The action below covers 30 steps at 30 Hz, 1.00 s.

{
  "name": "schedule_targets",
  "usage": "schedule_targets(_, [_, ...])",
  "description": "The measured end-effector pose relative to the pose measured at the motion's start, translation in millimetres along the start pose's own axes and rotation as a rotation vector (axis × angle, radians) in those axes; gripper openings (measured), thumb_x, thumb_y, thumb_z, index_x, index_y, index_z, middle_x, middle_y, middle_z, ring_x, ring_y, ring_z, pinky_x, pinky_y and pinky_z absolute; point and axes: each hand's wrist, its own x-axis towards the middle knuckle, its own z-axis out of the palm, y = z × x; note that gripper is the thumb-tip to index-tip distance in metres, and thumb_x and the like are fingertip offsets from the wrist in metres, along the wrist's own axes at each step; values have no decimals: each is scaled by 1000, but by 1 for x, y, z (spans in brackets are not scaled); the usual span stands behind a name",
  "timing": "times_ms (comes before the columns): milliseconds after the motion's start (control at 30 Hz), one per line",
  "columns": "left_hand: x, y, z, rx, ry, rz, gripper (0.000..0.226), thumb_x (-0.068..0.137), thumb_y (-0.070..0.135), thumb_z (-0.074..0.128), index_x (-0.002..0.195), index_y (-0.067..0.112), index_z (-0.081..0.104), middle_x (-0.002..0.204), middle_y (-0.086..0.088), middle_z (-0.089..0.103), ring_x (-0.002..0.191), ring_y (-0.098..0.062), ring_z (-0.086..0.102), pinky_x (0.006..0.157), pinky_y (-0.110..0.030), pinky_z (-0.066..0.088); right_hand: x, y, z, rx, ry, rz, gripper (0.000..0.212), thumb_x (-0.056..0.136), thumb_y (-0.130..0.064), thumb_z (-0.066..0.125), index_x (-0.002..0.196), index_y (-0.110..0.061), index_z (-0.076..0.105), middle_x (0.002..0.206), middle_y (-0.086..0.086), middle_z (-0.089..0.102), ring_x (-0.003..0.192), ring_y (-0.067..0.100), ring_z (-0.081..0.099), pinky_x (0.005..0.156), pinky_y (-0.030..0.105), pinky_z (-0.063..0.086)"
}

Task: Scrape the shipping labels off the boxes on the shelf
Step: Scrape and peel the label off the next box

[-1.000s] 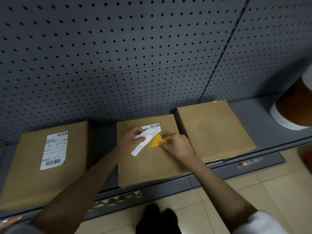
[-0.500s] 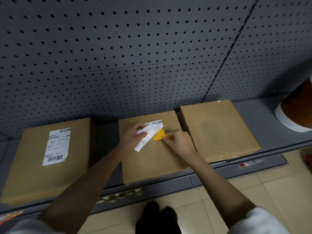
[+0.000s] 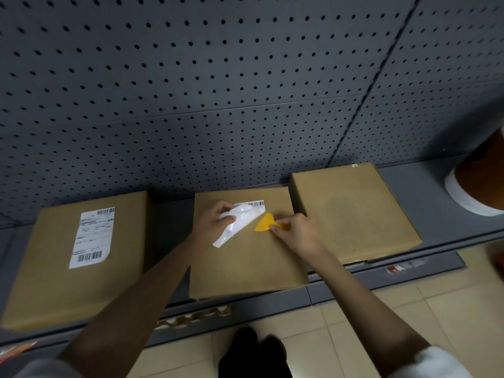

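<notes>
Three flat cardboard boxes lie on a grey shelf (image 3: 403, 184). The middle box (image 3: 245, 263) carries a white shipping label (image 3: 240, 222) peeled up over most of its length; only its barcode end at the top still sticks. My left hand (image 3: 212, 222) pinches the lifted, curled part. My right hand (image 3: 297, 233) holds a yellow plastic scraper (image 3: 264, 223), its blade just right of the label's stuck edge. The left box (image 3: 54, 282) has a whole label (image 3: 91, 237) flat on it. The right box (image 3: 351, 214) shows no label.
A dark perforated panel (image 3: 218, 91) backs the shelf. A white and orange round container (image 3: 477, 184) stands at the far right of the shelf. Beige floor tiles (image 3: 422, 309) and my dark shoes (image 3: 253, 353) show below the shelf edge.
My left hand has pulled the loose label further up toward the barcode end. The scraper slid under the label, then drew back slightly to the right.
</notes>
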Motion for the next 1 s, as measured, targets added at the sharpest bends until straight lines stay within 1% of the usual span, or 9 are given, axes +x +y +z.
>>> schedule_targets(200, [2, 4, -3, -15, -52, 10, 16, 80, 19, 60, 93, 14, 51, 95, -2, 57, 82, -14, 54, 65, -19, 40, 10, -9, 10, 58, 30, -19, 29, 88, -36, 59, 107, -19, 72, 102, 6, 74, 96, 24, 67, 76, 27, 48])
schedule_targets(300, [0, 3, -4, -29, -32, 5, 24, 72, 26, 54, 92, 13, 53, 97, -4, 60, 85, -17, 55, 71, -26, 41, 8, -2, 3, 62, 16, 0, 29, 88, -33, 61, 110, -18, 71, 109, 4, 73, 103, 22, 65, 82, 27, 48])
schedule_targets(400, [-2, 1, -2, -18, -27, 19, 19, 74, 23, 56, 91, 13, 53, 98, -5, 59, 85, -17, 54, 70, -23, 40, 8, 5, 1, 50, 25, 10, 30, 89, -31, 60, 113, -15, 70, 113, 6, 71, 106, 23, 64, 89, 30, 48])
schedule_targets(500, [0, 1, -3, -4, -36, 24, 11, 85, 8, 59, 93, 11, 52, 96, -5, 57, 80, -12, 54, 67, -18, 38, 11, -3, 6, 51, 45, -21, 30, 90, -32, 59, 112, -15, 71, 110, 6, 72, 102, 24, 65, 84, 29, 49])
schedule_targets(567, [2, 0, -3, -3, -29, 27, 11, 85, 9, 60, 92, 12, 52, 94, -3, 57, 81, -14, 55, 68, -21, 40, 14, -5, 4, 56, 44, -14, 31, 89, -32, 60, 114, -15, 70, 114, 5, 71, 105, 23, 64, 84, 27, 47])
schedule_targets(667, [1, -2, -4, -3, 37, 21, 12, 87, 6, 57, 83, 17, 54, 81, 5, 55, 74, -9, 52, 61, -11, 42, 12, 5, -2, 47, 8, -8, 31, 88, -31, 62, 113, -14, 70, 115, 5, 70, 106, 21, 63, 83, 24, 45])
schedule_targets(767, [0, -5, -11, -141, 215, -28, 14, 90, 8, 54, 87, 21, 57, 81, 12, 55, 74, -1, 51, 71, -20, 44, 8, 13, -1, 90, -5, 2, 31, 88, -29, 64, 113, -12, 70, 114, 7, 70, 105, 21, 64, 85, 27, 47])
schedule_targets(867, [2, -6, -11, -47, 150, -6, 9, 88, 8, 54, 91, 16, 57, 85, 15, 56, 78, -1, 53, 77, -26, 45, 8, 12, 1, 84, -4, -5, 31, 88, -29, 63, 113, -12, 70, 111, 7, 71, 104, 22, 64, 86, 29, 48])
schedule_targets(1000, [4, -4, -10, -48, 177, 3, 10, 88, 5, 53, 90, 14, 57, 84, 12, 55, 77, 1, 51, 68, -12, 43, 4, 6, -2, 94, 25, -45, 29, 89, -30, 62, 112, -15, 71, 109, 4, 73, 102, 20, 66, 84, 28, 50])
